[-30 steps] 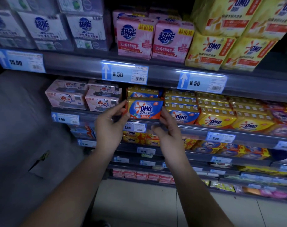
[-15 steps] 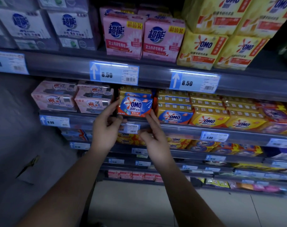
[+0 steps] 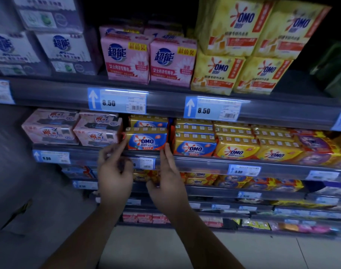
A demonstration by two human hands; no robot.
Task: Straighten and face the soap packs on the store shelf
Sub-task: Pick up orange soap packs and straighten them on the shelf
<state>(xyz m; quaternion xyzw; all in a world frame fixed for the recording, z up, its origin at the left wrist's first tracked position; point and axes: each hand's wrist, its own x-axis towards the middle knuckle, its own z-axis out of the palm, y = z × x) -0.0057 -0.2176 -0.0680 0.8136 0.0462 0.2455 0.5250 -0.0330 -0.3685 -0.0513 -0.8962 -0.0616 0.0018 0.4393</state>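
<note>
Blue price tags [image 3: 117,100] (two read 8.50) above pale floor tiles [image 3: 156,249].

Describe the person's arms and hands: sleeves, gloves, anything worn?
Left forearm and right forearm are bare to the frame edge, no sleeves showing. Left hand and right hand are ungloved; no watch, band or ring visible, though the picture is dim and blurred.
</note>
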